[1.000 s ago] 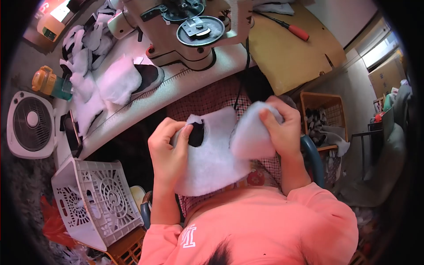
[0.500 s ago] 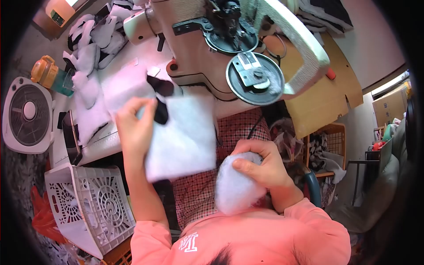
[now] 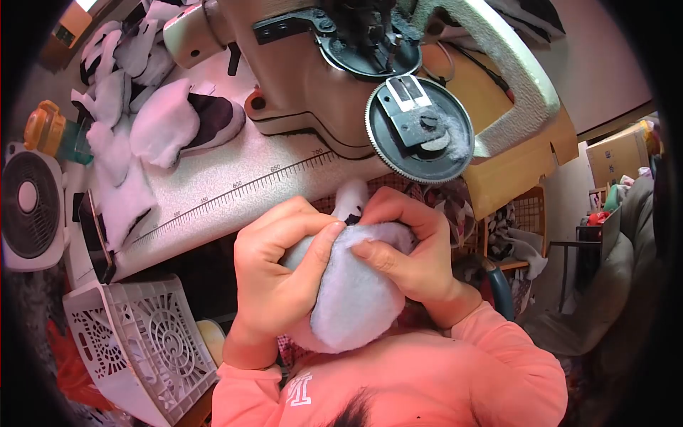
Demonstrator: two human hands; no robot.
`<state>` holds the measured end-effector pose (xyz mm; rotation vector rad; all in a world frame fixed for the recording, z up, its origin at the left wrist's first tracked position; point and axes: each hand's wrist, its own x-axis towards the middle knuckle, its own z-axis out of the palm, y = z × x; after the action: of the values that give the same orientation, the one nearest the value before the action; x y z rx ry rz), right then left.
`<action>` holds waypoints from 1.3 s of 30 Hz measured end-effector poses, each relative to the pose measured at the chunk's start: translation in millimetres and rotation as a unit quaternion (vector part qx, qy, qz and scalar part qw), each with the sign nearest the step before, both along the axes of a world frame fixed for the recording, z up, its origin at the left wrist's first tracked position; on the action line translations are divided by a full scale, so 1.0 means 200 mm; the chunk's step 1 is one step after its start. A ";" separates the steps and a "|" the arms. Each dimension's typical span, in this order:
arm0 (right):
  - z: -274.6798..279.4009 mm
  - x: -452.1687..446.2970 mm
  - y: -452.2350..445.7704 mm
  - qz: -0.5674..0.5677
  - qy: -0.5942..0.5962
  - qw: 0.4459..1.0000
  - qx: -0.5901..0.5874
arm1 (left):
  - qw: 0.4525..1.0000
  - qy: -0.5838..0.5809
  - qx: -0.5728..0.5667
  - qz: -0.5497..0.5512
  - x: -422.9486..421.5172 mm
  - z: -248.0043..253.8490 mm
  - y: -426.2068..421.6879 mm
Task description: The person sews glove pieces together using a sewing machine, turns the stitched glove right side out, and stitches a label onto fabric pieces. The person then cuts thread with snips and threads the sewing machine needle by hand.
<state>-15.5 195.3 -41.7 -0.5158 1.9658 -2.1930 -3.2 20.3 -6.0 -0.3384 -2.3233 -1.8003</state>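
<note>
My left hand (image 3: 284,267) and my right hand (image 3: 416,249) meet in front of my chest, both closed on a white fleece piece (image 3: 359,299). Each thumb presses on its upper edge, and the fingers curl behind it. The fleece hangs down between the hands in a rounded shape. Beyond the fingertips a narrow white fluffy end with a small dark patch (image 3: 350,199) sticks up; whether it belongs to the same piece I cannot tell. A sewing machine (image 3: 306,99) with a toothed round disc (image 3: 420,167) stands just beyond the hands.
White-and-black fleece pieces (image 3: 163,124) lie piled on the table (image 3: 206,203), which has a printed ruler edge. At the left are a fan (image 3: 28,199), an orange-lidded cup (image 3: 46,128) and a white plastic crate (image 3: 135,341). Cardboard (image 3: 526,167) stands at the right.
My left hand has come from the table side, where it was by a squarish white fleece, to meet my right hand at the rounded piece. A white-and-black piece now shows on the table; the view has shifted.
</note>
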 end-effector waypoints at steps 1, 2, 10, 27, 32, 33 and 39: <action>-0.02 0.00 0.00 -0.011 0.020 1.000 -0.010 | 1.000 -0.001 0.002 0.003 0.01 0.00 0.00; -0.03 0.00 -0.01 -0.022 0.039 0.999 -0.022 | 0.999 -0.026 0.024 0.004 0.02 0.00 -0.01; 0.00 -0.01 0.00 -0.031 0.058 0.998 -0.001 | 0.996 -0.024 0.051 -0.063 0.00 0.03 -0.05; -0.06 -0.44 0.03 -0.173 0.199 0.964 0.032 | 0.820 0.439 -0.365 0.043 -0.37 0.13 0.00; -0.06 -0.55 0.02 -0.103 -0.004 0.980 -0.169 | 0.782 0.487 -0.347 0.177 -0.36 0.16 0.01; -0.06 -0.56 0.02 -0.108 0.010 0.980 -0.164 | 0.796 0.473 -0.341 0.163 -0.37 0.18 0.00; -0.06 -0.61 -0.01 -0.131 0.081 0.980 -0.128 | 0.825 0.454 -0.319 0.107 -0.41 0.24 0.02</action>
<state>-136.6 193.2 -53.1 -0.5100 1.9342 -2.6690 -84.9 24.9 42.2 -0.7759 -1.9918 -0.4658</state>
